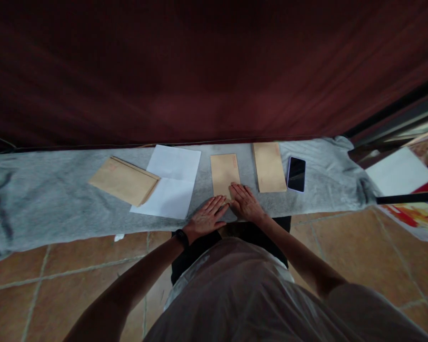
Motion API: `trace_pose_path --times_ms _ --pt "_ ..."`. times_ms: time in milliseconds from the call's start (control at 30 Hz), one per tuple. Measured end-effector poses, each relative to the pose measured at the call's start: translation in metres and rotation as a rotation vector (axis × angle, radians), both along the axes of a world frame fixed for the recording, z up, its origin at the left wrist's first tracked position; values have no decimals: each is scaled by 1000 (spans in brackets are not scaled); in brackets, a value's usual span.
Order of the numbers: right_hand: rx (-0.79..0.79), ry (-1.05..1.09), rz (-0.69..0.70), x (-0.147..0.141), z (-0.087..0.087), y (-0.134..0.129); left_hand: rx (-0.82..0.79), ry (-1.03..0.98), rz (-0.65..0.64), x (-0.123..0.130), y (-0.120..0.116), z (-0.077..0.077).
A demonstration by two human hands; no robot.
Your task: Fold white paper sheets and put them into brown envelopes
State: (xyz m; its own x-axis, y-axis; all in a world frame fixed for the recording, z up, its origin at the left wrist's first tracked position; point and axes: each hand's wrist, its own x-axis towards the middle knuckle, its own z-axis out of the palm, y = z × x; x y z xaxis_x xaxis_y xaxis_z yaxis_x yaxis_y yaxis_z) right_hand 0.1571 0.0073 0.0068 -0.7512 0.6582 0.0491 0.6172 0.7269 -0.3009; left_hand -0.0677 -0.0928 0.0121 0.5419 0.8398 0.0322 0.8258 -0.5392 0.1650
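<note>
A brown paper envelope (224,172) with small red print lies flat on the grey cloth in front of me. My left hand (205,217) rests at its near left corner, fingers stretched out. My right hand (247,203) lies flat on its near right edge, with the fingers extended over the paper. Both hands cover part of the envelope's near end. To the right is a neat stack of brown envelopes (270,167). On the left, another pile of brown envelopes (124,181) sits at an angle, partly over a creased white sheet of paper (174,164).
A phone (296,174) with a dark screen lies right of the stack. The grey cloth (50,190) covers a long narrow surface against a dark red upright panel (214,71). At far right are a white sheet (399,171) and colourful printed material (421,221). Tiled floor (92,294) lies below.
</note>
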Motion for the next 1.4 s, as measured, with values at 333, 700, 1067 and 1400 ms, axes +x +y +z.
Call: trace_pose_path --times_ms 333,700,1067,1400 --pt "31 -4 -258 -44 -8 58 6 -4 5 -2 0 -4" --pt "80 117 -397 -69 -24 87 21 -6 11 -2 0 -4" --pt "76 80 -346 -56 -18 60 29 0 6 -3 0 0" --pt "72 46 -112 2 -6 -39 13 -3 12 -2 0 1"
